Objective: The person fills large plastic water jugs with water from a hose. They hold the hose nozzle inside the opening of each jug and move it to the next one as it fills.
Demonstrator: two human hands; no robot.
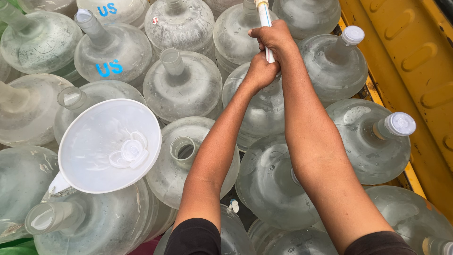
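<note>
White tube: thin white plastic pipe with a blue stripe (265, 19), gripped in both hands, over the clear jugs at top centre of the head view
Right hand: right hand (273, 38) uppermost on the pipe, fingers (258, 33) curled fully shut around it, knuckles up, no gap showing
Left hand: left hand (260, 72) just below and touching the right hand, clenched on the lower part of the same pipe, fingertips hidden under the fist
Pipe axis: long axis runs nearly straight up-down in frame, slightly tilted; upper end leaves the top edge, lower end hidden by the left fist, so where it ends cannot be told
Pipe position: above the rounded clear plastic jug under the hands (257, 111); whether it enters that jug's neck cannot be told
Arms: both bare forearms reach forward from the bottom edge, dark sleeves at the elbows
Funnel: wide white plastic funnel (101, 156) sits tilted in a jug at lower left, well apart from the hands, with round white caps (130, 151) lying inside it
Open jug: clear jug with an uncapped neck (183, 149) just right of the funnel
Capped jugs: jugs with white screw caps (400, 123) on the right
Side: yellow metal panel (415, 52) along the right edge
</note>
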